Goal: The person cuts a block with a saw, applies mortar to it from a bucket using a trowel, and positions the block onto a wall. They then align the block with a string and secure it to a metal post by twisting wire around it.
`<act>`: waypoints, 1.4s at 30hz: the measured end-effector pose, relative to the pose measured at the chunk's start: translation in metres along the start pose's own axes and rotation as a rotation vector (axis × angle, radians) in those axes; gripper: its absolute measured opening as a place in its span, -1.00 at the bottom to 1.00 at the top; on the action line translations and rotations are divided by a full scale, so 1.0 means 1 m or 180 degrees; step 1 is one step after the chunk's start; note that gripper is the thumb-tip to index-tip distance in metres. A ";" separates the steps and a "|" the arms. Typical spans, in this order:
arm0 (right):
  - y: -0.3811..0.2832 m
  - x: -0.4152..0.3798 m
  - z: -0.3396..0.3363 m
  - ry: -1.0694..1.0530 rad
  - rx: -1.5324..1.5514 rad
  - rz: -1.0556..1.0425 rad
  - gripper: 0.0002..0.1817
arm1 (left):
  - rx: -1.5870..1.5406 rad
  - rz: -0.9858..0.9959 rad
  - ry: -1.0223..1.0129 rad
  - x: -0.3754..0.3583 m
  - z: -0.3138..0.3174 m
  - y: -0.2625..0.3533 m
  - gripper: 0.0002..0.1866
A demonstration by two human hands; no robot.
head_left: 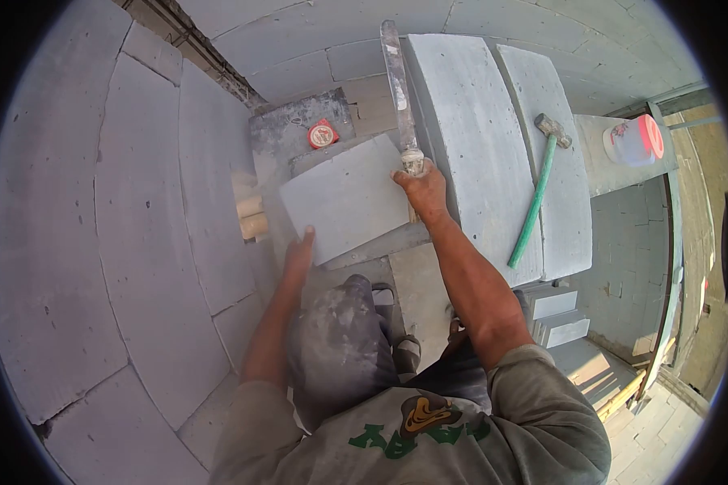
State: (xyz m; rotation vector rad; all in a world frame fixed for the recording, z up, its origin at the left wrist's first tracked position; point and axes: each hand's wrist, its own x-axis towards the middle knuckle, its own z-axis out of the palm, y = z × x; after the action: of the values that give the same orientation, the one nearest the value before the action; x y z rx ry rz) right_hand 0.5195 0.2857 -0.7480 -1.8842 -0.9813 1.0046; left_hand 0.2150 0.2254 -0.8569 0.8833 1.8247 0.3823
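My right hand [423, 190] is closed around the handle of a machete [398, 81], a long flat, stained blade pointing away from me. The wrapping at the top of its handle looks whitish and worn. Part of my right hand is over the right edge of a pale grey lightweight concrete block [344, 198]. At that block's near left corner, my left hand [301, 255] grips it with the thumb on top; the other fingers are mostly hidden. Just beyond the block, a red tape measure [323, 134] lies on a dark, dusty board [279, 133].
Large blocks [469, 129] stand at right, with a green-handled hammer [539, 178] on top. Further right is a clear tub with a pink lid [651, 137]. A block wall [146, 178] rises close on my left. Smaller block pieces [562, 315] lie low at right.
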 end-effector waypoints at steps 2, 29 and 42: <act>-0.014 -0.014 -0.014 0.0133 -0.0121 -0.0225 -0.56 | -0.0061 0.0084 -0.0020 -0.006 -0.001 0.006 -0.02; 0.084 -0.117 0.043 -0.0501 -0.2046 -0.0419 -0.63 | -0.0155 0.0835 -0.0080 0.011 0.003 -0.007 -0.06; 0.103 -0.106 0.030 -0.1058 -0.1296 0.0431 -0.20 | -0.0148 0.0890 -0.0360 -0.006 -0.008 0.012 -0.02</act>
State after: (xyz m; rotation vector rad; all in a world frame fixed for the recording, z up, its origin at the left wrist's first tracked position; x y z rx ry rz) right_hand 0.4790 0.1591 -0.8191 -2.1791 -1.3469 1.3046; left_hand 0.2141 0.2307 -0.8423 1.1089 1.5863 0.5367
